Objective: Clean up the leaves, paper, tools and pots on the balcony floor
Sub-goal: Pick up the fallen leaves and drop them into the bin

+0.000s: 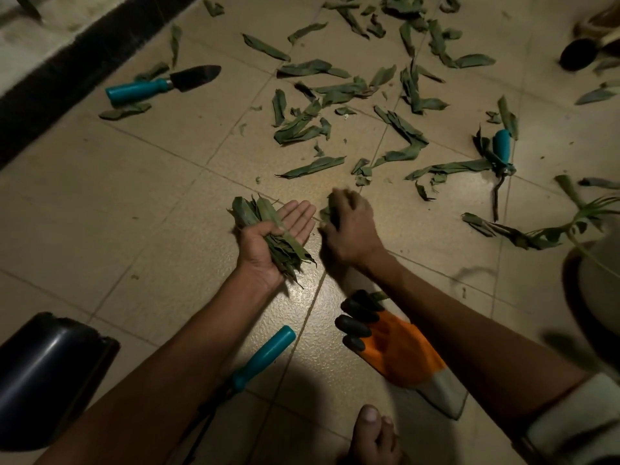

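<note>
A bundle of leaves (pixel 268 229) is held in the left hand (pixel 268 239), palm up, thumb pinning the stems while the fingers lie straight and together, presumably so that more can be laid on. At its three o'clock, the right hand (pixel 349 226) is curled round a few leaves, knuckles up; it is blurred. Scattered leaves (pixel 312 122) cover the tiled floor (pixel 134 203) from twelve to two o'clock. A teal-handled trowel (pixel 161 83) lies at ten o'clock, an orange glove (pixel 392 347) at five, a black pot (pixel 43 374) at eight.
</note>
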